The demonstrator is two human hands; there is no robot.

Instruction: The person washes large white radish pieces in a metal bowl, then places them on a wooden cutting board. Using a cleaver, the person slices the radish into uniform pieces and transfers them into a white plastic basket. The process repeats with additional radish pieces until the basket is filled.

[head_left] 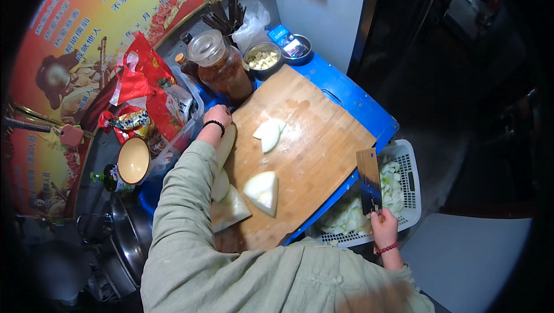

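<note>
My left hand (219, 118) reaches over the far left edge of the wooden cutting board (311, 126), at the upper end of a long pale melon or gourd piece (226, 146); its fingers are partly hidden. Below lie more pale pieces (229, 209), partly behind my sleeve. A wedge (262, 191) and thin slices (270, 134) rest on the board. In my right hand (384, 228) is a cleaver (369, 178), its blade pointing away from me, over the white plastic basket (413, 183). Cut pale pieces (391, 183) fill much of the basket, right of the board.
A blue table (346, 83) supports the board. Beyond stand a lidded glass jar (225, 68), a bowl of peeled garlic cloves (263, 59) and a phone (286, 41) on another bowl. Left are a plastic bin with red packages (151, 83), a bowl (133, 160) and metal pots (130, 226).
</note>
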